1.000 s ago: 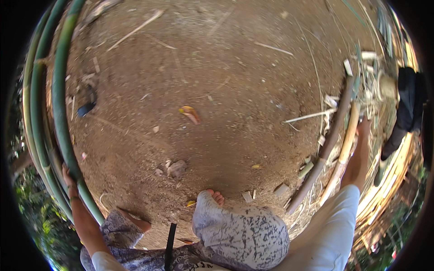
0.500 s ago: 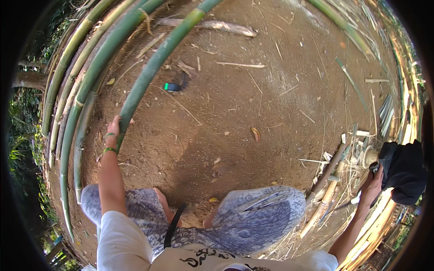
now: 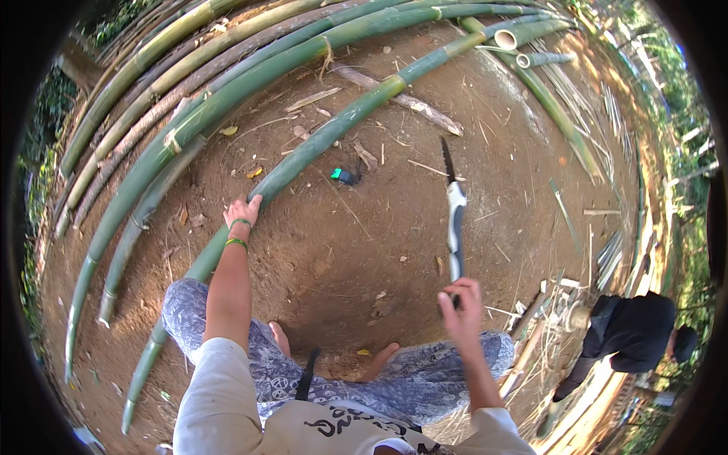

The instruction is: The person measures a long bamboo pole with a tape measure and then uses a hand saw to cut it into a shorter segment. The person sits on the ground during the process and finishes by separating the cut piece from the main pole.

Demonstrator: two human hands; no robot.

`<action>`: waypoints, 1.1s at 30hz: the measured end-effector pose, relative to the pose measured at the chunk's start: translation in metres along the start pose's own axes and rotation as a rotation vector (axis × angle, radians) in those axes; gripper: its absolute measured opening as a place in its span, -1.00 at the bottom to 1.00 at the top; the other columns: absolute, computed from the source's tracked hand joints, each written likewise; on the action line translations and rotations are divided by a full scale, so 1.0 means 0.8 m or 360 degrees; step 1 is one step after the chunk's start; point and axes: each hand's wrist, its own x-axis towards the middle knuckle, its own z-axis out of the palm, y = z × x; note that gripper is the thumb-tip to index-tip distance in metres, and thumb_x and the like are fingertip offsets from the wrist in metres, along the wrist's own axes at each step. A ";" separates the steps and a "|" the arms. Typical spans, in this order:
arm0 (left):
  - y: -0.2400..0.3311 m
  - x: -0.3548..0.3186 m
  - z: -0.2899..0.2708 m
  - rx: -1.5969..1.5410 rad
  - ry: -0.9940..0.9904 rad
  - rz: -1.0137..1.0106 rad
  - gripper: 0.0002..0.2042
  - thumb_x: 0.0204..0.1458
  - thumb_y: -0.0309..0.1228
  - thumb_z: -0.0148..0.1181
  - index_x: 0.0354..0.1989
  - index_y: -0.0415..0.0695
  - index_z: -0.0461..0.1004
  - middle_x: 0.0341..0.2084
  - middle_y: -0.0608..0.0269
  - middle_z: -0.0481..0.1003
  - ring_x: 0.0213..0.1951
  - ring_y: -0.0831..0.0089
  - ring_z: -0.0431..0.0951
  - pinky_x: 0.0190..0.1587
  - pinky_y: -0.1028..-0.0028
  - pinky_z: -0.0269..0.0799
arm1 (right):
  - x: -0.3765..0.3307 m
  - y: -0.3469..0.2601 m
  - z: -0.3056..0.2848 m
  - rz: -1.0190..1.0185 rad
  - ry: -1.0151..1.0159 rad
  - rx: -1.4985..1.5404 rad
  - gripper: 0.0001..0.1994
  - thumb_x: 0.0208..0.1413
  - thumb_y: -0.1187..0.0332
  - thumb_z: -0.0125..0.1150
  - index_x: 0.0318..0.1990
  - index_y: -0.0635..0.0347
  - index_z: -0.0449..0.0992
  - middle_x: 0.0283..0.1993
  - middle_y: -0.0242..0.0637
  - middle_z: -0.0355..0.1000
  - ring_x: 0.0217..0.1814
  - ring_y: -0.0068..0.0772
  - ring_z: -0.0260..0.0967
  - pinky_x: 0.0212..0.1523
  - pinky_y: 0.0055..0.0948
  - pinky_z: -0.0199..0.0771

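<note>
Where the long green pole (image 3: 326, 136) slants across the brown earth (image 3: 379, 250), we find the left hand (image 3: 241, 212) closed over its nearer half, gripping from above; how far the fingers wrap underneath, we cannot tell. Two thin bands (image 3: 238, 231) circle that wrist. Nearer still, the pole passes behind the left knee of the patterned trousers (image 3: 284, 364) and shows again beyond it.

Right of the pole, clear of it, we record a handsaw (image 3: 456, 220): dark toothed blade, white and grey-blue handle. The right hand (image 3: 464, 307) is closed on the handle's lower end, the blade pointing away, its tip apart from the pole.

Between pole and saw we note a small dark-blue and teal object (image 3: 343, 176) on the ground, near the pole. A weathered branch (image 3: 428, 114) lies under the pole's farther half, one end reaching out to its right. Left of the pole we see a row of other bamboo poles (image 3: 171, 140), green and brown. By its far end lie cut tubes (image 3: 516, 38), hollow ends showing. Well off to its right, a person in dark clothes (image 3: 629, 330) bends over.
</note>
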 end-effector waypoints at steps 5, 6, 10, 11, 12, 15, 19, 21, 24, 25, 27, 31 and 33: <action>-0.009 0.006 0.021 -0.0031 0.0154 0.0114 -0.33 0.11 0.25 0.07 0.12 -0.08 0.57 0.12 -0.03 0.57 0.25 0.03 0.48 0.33 -0.07 0.24 | 0.008 0.037 0.139 0.0534 0.0459 0.0629 -0.16 0.10 0.54 0.43 0.47 0.16 0.03 0.01 -0.13 0.38 0.12 -0.25 0.46 0.04 -0.29 0.57; -0.015 0.004 0.022 -0.0020 0.0191 0.0128 -0.34 0.11 0.25 0.08 0.11 -0.08 0.57 0.11 -0.01 0.57 0.24 0.03 0.49 0.33 -0.07 0.25 | 0.024 0.029 0.144 0.0751 0.0315 0.0860 -0.22 0.15 0.46 0.42 0.45 0.16 0.08 -0.07 -0.17 0.41 -0.02 -0.27 0.49 -0.07 -0.29 0.60; -0.014 -0.005 0.019 -0.0006 0.0248 0.0190 -0.38 0.11 0.24 0.11 0.08 -0.05 0.57 0.08 0.07 0.59 0.20 0.06 0.52 0.27 -0.01 0.34 | 0.082 0.034 0.165 0.1643 -0.0151 0.1653 -0.43 0.29 0.14 0.36 0.35 0.15 0.31 -0.24 -0.24 0.52 -0.46 -0.31 0.53 -0.39 -0.27 0.66; -0.023 -0.006 0.016 0.0022 0.0236 0.0177 -0.38 0.12 0.24 0.11 0.08 -0.04 0.57 0.08 0.08 0.59 0.19 0.08 0.52 0.26 0.00 0.35 | 0.093 0.020 0.177 0.1535 -0.0273 0.1697 -0.58 0.35 0.01 0.25 0.12 0.14 0.47 -0.15 -0.19 0.55 -0.42 -0.35 0.52 -0.39 -0.37 0.62; -0.016 -0.004 0.013 0.0036 0.0226 0.0189 -0.39 0.12 0.24 0.11 0.07 -0.04 0.57 0.08 0.09 0.59 0.19 0.09 0.52 0.25 0.02 0.37 | 0.108 0.023 0.186 0.1459 -0.0213 0.1850 -0.60 0.36 0.03 0.25 0.10 0.15 0.47 -0.14 -0.19 0.55 -0.40 -0.37 0.52 -0.39 -0.39 0.61; 0.005 -0.004 0.008 0.0041 0.0219 0.0265 -0.40 0.14 0.25 0.09 0.05 -0.02 0.58 0.06 0.14 0.59 0.18 0.11 0.53 0.24 0.09 0.41 | 0.136 0.038 0.204 0.1005 -0.0127 0.2003 -0.68 0.38 0.19 0.24 0.09 0.23 0.45 -0.10 -0.16 0.56 -0.28 -0.40 0.54 -0.35 -0.50 0.55; -0.021 -0.003 0.008 0.0008 0.0171 0.0259 -0.41 0.15 0.24 0.08 0.04 -0.03 0.57 0.05 0.16 0.58 0.17 0.11 0.53 0.23 0.13 0.44 | 0.114 -0.043 0.235 0.0576 0.0390 0.1340 -0.73 0.35 0.48 0.20 0.13 0.26 0.34 -0.05 -0.12 0.52 -0.28 -0.42 0.53 -0.27 -0.45 0.56; -0.023 -0.005 0.006 -0.0042 0.0140 0.0284 -0.41 0.16 0.23 0.07 0.05 -0.05 0.55 0.06 0.15 0.56 0.17 0.10 0.53 0.22 0.13 0.47 | 0.084 -0.060 0.248 0.0357 0.0358 0.1190 -0.65 0.36 0.51 0.14 0.23 0.25 0.25 -0.09 -0.12 0.53 -0.33 -0.41 0.52 -0.31 -0.41 0.56; -0.022 -0.003 0.000 -0.0022 0.0042 0.0292 -0.40 0.19 0.19 0.04 0.19 -0.01 0.52 0.09 0.13 0.56 0.19 0.09 0.51 0.25 0.16 0.44 | 0.057 -0.080 0.245 0.0407 0.0083 0.1059 -0.47 0.36 0.53 0.08 0.41 0.22 0.08 -0.19 -0.18 0.51 -0.45 -0.44 0.47 -0.42 -0.43 0.52; -0.019 -0.004 -0.003 -0.0029 0.0012 0.0290 -0.39 0.18 0.20 0.03 0.20 0.00 0.51 0.10 0.14 0.55 0.20 0.10 0.51 0.25 0.17 0.44 | 0.051 -0.092 0.248 0.0437 0.0006 0.1126 -0.48 0.37 0.52 0.09 0.41 0.21 0.09 -0.23 -0.20 0.50 -0.46 -0.44 0.45 -0.46 -0.42 0.49; -0.013 -0.005 -0.008 -0.0034 -0.0016 0.0272 -0.38 0.18 0.20 0.02 0.22 0.01 0.50 0.11 0.15 0.54 0.20 0.11 0.51 0.25 0.17 0.45 | 0.047 -0.097 0.255 0.0599 -0.0215 0.0919 -0.52 0.36 0.46 0.14 0.38 0.21 0.20 -0.34 -0.28 0.48 -0.45 -0.43 0.45 -0.40 -0.38 0.51; -0.013 -0.006 -0.010 -0.0045 -0.0034 0.0263 -0.37 0.16 0.21 0.02 0.24 0.03 0.50 0.11 0.18 0.53 0.20 0.13 0.51 0.24 0.18 0.45 | 0.067 -0.102 0.286 0.0039 -0.0417 0.0096 -0.39 0.29 0.38 0.25 0.45 0.22 0.20 0.05 0.09 0.56 0.10 0.15 0.57 0.04 -0.10 0.52; -0.015 -0.008 -0.014 -0.0069 -0.0027 0.0262 -0.38 0.15 0.20 0.03 0.22 0.03 0.51 0.10 0.18 0.54 0.20 0.13 0.51 0.24 0.17 0.45 | 0.087 -0.110 0.303 -0.0180 -0.0504 0.0081 -0.39 0.34 0.33 0.22 0.46 0.21 0.16 0.07 0.24 0.53 0.09 0.35 0.53 0.00 -0.02 0.54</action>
